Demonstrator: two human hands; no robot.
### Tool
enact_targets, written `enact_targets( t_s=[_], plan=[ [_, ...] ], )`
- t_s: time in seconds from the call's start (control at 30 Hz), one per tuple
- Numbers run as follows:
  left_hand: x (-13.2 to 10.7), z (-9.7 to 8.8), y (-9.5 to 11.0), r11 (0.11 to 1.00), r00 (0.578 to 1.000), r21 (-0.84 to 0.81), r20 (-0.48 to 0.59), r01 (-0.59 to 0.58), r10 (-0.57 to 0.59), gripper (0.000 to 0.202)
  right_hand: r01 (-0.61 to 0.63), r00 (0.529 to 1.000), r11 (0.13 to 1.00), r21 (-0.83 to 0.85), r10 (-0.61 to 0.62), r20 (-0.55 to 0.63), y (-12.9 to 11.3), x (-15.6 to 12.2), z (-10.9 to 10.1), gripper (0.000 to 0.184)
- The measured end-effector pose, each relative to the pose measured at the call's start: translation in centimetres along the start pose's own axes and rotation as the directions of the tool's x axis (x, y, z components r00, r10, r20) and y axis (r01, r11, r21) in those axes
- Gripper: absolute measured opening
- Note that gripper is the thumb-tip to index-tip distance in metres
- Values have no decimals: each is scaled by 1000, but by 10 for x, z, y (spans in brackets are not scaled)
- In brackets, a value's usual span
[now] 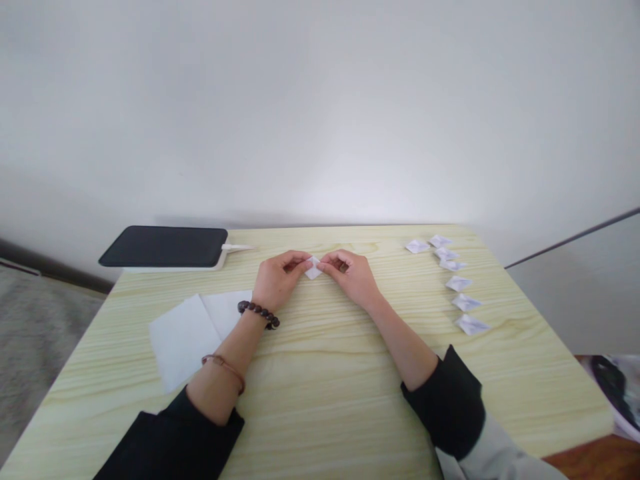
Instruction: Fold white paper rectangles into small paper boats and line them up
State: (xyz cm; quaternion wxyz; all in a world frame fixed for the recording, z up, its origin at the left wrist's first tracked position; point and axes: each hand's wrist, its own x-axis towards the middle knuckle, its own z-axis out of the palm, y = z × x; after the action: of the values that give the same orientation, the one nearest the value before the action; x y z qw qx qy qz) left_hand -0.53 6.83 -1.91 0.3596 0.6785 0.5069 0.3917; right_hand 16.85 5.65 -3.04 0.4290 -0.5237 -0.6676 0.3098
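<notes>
My left hand (277, 279) and my right hand (352, 274) meet at the far middle of a pale wooden table (320, 387). Both pinch a small folded piece of white paper (313, 268) between fingertips and thumbs, the left hand on its left side, the right hand on its right side. The paper sits just above or on the tabletop; I cannot tell which. A dark bead bracelet and a thin cord are on my left wrist. Both sleeves are black.
Flat white paper sheets (193, 333) lie left of my left forearm. Several small folded paper pieces (457, 283) form a curved row at the right. A dark tablet (165, 247) with a white pen (237, 247) overhangs the far left corner. A white wall stands behind.
</notes>
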Motion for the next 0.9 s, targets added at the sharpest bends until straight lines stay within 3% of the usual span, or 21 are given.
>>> enact_targets(
  t_s=[0.2, 0.47, 0.73, 0.9],
  plan=[
    [0, 0, 3, 998, 999, -50, 18, 47, -46, 29, -75, 997, 995, 72, 74, 19, -4, -1, -3, 16],
    [0, -1, 4, 999, 994, -35, 111, 28, -24, 39, -63, 997, 995, 82, 59, 52, -1, 0, -3, 18],
    [-1, -3, 6, 997, 994, -55, 103, 48, -42, 32, 91, 984, 994, -66, -79, 162, -2, -2, -4, 24],
    [-1, -3, 6, 998, 990, -57, 141, 39, -31, 31, 136, 979, 989, -55, -126, 162, -4, -2, -6, 22]
  ],
)
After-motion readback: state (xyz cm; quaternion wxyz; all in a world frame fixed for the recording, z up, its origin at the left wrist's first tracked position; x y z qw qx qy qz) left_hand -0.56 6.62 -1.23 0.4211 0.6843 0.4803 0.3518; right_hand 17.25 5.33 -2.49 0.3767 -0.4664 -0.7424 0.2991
